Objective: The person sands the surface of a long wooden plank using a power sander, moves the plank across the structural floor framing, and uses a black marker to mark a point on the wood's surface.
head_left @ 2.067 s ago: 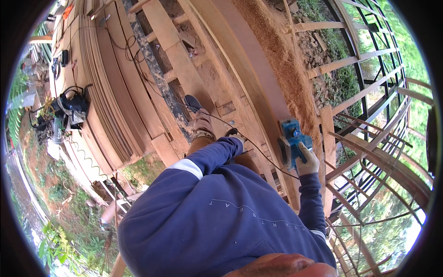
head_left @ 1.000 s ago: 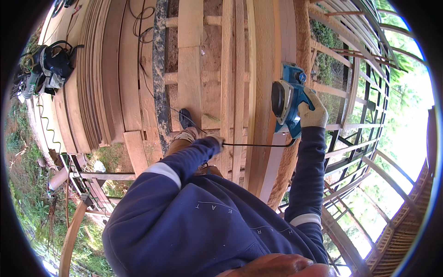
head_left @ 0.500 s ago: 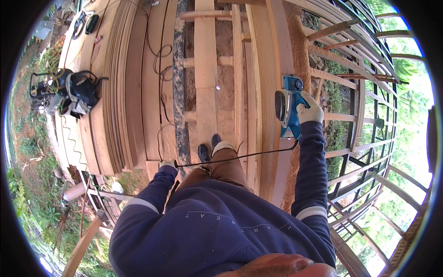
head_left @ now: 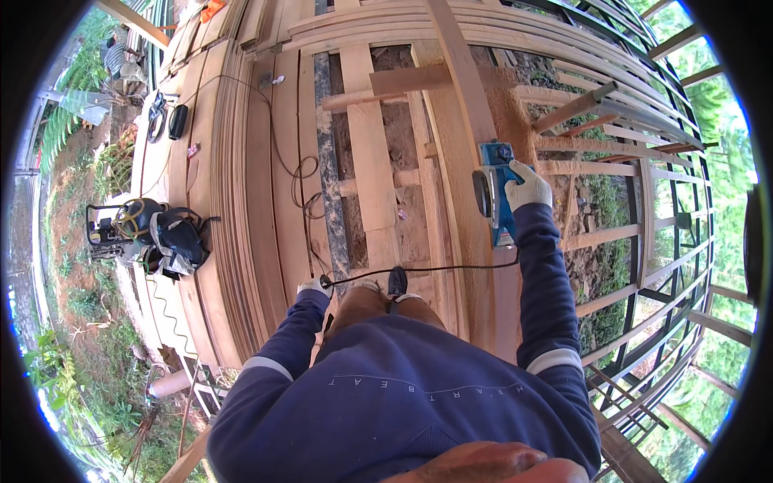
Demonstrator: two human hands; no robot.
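My right hand (head_left: 527, 187), in a whitish glove, is closed round the handle of a blue electric planer (head_left: 501, 211). The planer rests on the top of a long wooden beam (head_left: 467, 80) to my right. A black power cord (head_left: 419, 269) runs from the planer's near end across my legs. My left hand (head_left: 314, 286), gloved too, is closed on that cord by my left thigh; its fingers are partly hidden. More cord lies in loops (head_left: 304, 179) on the boards to my left.
Stacked planks (head_left: 258, 185) lie at left, bearing a black backpack (head_left: 179, 240) and a dark machine with a tubular frame (head_left: 133, 225). Wood shavings (head_left: 515, 117) cover the ground right of the beam. Cross timbers (head_left: 596, 233) and a dark metal frame stand farther right.
My view has shifted, showing more of the far end of the beam and planks. My feet have changed position, as in a step. Both hands keep their holds on the planer and cord.
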